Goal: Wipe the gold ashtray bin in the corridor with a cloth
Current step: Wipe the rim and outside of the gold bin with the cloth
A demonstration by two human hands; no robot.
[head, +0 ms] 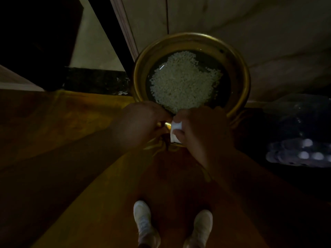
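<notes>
The gold ashtray bin (pixel 240 68) stands against the wall, seen from above, its round top tray filled with white pebbles (pixel 182 79). My right hand (pixel 202 129) is closed on a small white cloth (pixel 175 130) pressed against the bin's near side just below the rim. My left hand (pixel 141 122) rests curled on the bin's near rim beside it, touching the gold edge; whether it grips the rim or only steadies it is hard to tell in the dim light.
A pale panelled wall (pixel 250 18) rises behind the bin. A dark doorway and door frame (pixel 107 33) lie to the left. Orange patterned carpet (pixel 89 158) covers the floor. My white shoes (pixel 143 221) stand below. A dark plastic bag (pixel 300 140) sits at right.
</notes>
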